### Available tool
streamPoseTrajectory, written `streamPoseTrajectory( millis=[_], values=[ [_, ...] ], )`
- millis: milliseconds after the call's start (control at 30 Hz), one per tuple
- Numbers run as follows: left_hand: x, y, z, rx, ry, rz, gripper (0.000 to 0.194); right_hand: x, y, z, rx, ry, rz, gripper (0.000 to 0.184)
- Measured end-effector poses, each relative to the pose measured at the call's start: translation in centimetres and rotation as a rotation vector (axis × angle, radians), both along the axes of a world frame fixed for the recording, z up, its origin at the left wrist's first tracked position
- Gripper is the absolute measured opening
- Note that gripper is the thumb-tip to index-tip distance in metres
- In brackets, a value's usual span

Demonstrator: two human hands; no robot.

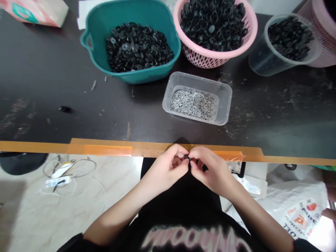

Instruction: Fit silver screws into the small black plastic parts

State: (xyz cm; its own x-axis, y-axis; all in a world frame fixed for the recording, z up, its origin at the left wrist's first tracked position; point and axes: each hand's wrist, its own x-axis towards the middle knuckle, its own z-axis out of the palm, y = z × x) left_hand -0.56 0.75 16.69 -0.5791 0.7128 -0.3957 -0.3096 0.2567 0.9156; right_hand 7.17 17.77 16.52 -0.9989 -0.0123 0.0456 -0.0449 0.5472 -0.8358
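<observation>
At the table's front edge, my left hand (172, 166) pinches a small black plastic part (186, 156) between thumb and forefinger. My right hand (208, 166) meets it from the other side, its thumb and forefinger closed at the part's right end. Whatever the right fingertips grip there is too small to make out. Just beyond my hands stands a clear plastic box (225, 101) with many small silvery metal pins (193, 104) in it. Farther back, a teal tub (136, 76) holds black disc-like parts (139, 47).
A pink basket (210, 53) heaped with black parts stands behind the box. Right of it are a clear tub (258, 61) of black pieces and another pink basket (322, 35). One black piece (64, 109) lies at left. Orange tape (107, 149) covers the table edge.
</observation>
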Motion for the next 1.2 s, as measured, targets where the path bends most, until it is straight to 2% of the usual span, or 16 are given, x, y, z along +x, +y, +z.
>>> streamPoseTrajectory(
  millis=[100, 167, 267, 367, 500, 700, 767, 867, 1000, 1100, 1200],
  values=[
    [0.1, 0.1, 0.1, -0.075, 0.132, -0.005, 0.012, 0.0, -0.2, 0.1, -0.056, -0.029, -0.001, 0.017],
    [0.3, 0.3, 0.3, -0.156, 0.282, -0.017, 0.015, -0.2, -0.3, 0.3, -0.213, -0.178, -0.082, 0.012],
    [0.8, 0.5, 0.2, -0.221, 0.609, -0.004, 0.018, -0.4, -0.5, 0.3, -0.507, -0.45, -0.202, 0.014],
    [1.4, 0.6, -0.4, -0.207, 0.899, -0.022, 0.018, -0.4, -0.4, 0.1, -0.667, -0.617, -0.165, 0.015],
    [1.9, 0.9, -0.8, -0.249, 1.147, -0.086, 0.024, -0.6, -0.3, -0.5, -0.769, -0.69, -0.101, 0.014],
    [2.9, 1.6, -0.2, -0.331, 1.235, -0.13, 0.019, -0.7, -0.9, -0.7, -0.774, -0.693, -0.13, 0.01],
    [3.2, 2.0, 0.2, -0.363, 1.269, -0.139, 0.015, -0.5, -1.2, -0.5, -0.863, -0.716, -0.145, 0.007],
    [3.5, 2.4, 0.6, -0.389, 1.334, -0.149, 0.006, 0.0, -1.7, -0.4, -1.077, -0.768, -0.176, 0.005],
    [3.4, 2.3, 1.0, -0.35, 1.375, -0.185, 0.011, 0.8, -2.5, -1.1, -1.261, -0.852, -0.286, 0.014],
    [3.1, 1.8, 1.2, -0.361, 1.357, -0.207, 0.015, 1.3, -3.0, -2.0, -1.295, -0.844, -0.305, 0.019],
    [2.9, 1.2, 1.2, -0.356, 1.244, -0.237, 0.011, 1.5, -3.0, -2.4, -1.264, -0.817, -0.252, 0.008]
  ],
)
